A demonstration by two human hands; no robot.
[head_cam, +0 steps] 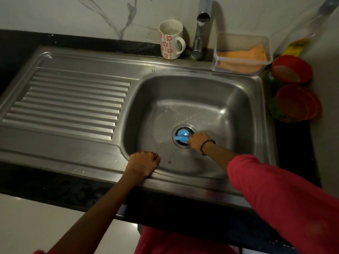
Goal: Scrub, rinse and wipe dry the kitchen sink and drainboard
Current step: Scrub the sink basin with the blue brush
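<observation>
The steel sink [229, 99] fills the scene, its basin under the right hand and its ribbed drainboard [69, 99] stretching away on the far side of the left hand. By my reading the job has barely begun: only scattered droplets lie on the basin floor, no suds show anywhere, the drainboard looks dry, and scrubbing, rinsing and wiping all seem left to do. The left hand [144, 165] is curled over the basin's near rim, gripping it as a brace. The right hand [197, 142] reaches down to the drain, its fingers pinching the blue stopper [181, 136] seated there; whether it is being set in or lifted out I cannot tell. Beyond the right hand, at the back rim, a clear plastic box [242, 38] holds an orange cloth [242, 56]. Beside the tap [200, 33] stands a flowered mug [169, 40] with pale liquid inside. Further right of the right hand sit two red bowls [293, 88], contents unclear.
</observation>
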